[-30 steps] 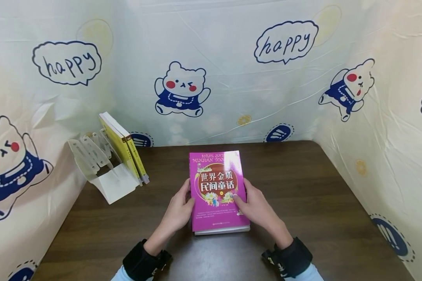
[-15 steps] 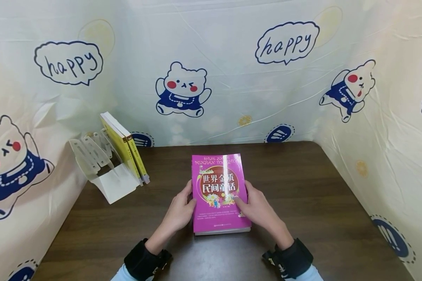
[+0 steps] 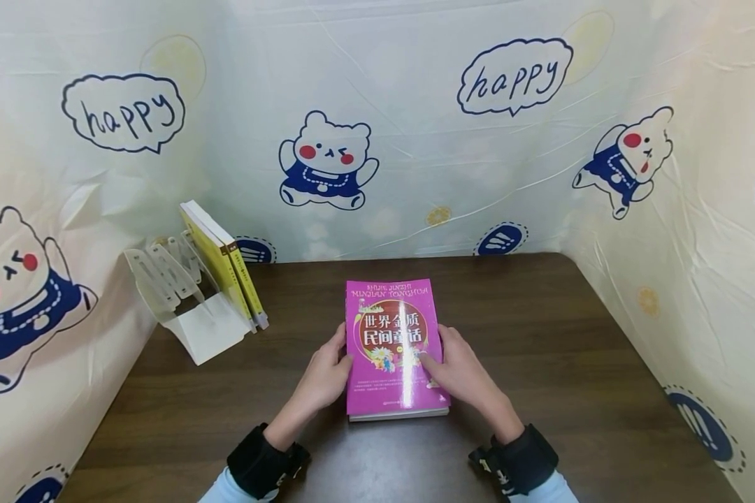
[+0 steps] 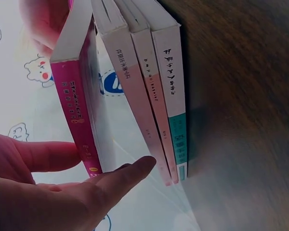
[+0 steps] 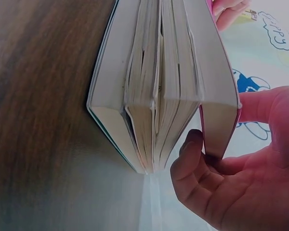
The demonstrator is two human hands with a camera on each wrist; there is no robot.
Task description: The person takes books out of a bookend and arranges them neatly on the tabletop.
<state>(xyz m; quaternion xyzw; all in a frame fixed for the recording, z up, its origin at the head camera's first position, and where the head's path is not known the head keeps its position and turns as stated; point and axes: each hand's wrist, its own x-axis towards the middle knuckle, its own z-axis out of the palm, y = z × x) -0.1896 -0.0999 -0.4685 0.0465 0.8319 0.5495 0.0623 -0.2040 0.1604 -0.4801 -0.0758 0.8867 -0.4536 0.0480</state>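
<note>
The left hand [image 3: 324, 374] and the right hand [image 3: 462, 367] hold a pink book [image 3: 384, 381] from its two sides, near the middle of the table [image 3: 522, 328], its cover facing up and a bright streak of light running down it. The fingers of each hand are parted only as far as the thickness of the book, with the thumb on the cover or its edge and other fingers tucked beneath. In the left wrist view the pink book is raised just above a pile, with a narrow gap between them: two books with pinkish spines [image 4: 135, 96] lie over a book with a white and green spine [image 4: 173, 96], which is at the bottom. The right wrist view shows the pale page edges of the pile, and the fingers of the right hand bent round a corner of the pink book. Well apart, to the left at the back of the table, a white rack [image 3: 207, 328] stands beside two yellow books [image 3: 235, 272], which lean against it. Black bands [image 3: 261, 461] circle both wrists above light blue sleeves [image 3: 229, 487], and a pale sheet [image 3: 415, 56] printed with bears hangs behind the table
</note>
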